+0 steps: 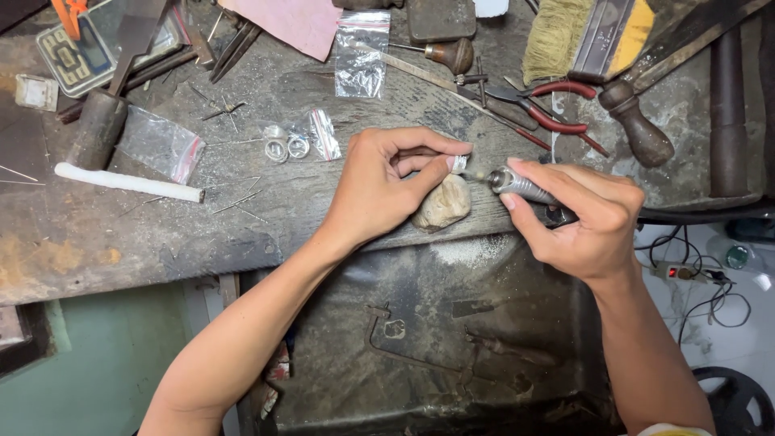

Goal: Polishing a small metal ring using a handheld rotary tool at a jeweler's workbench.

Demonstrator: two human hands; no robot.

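Left hand pinches a small silver ring between thumb and forefinger, the other fingers curled in, and braces it over a pale, rounded lump at the front edge of the worn wooden bench. Right hand is closed in a pencil grip around a ribbed metal rotary handpiece, its tip aimed at the ring and seemingly just touching it, though the contact point is too small to be sure. Such a ring is light, stiff and smooth, so it would likely slip or spin under the tool; the best hold is across its outer band, as now, leaving the worked face bare. It sits at the left fingertips, just left of the handpiece tip and above the lump. Farther back lie two more rings, clear plastic bags, red-handled pliers, a brush and a white rod.
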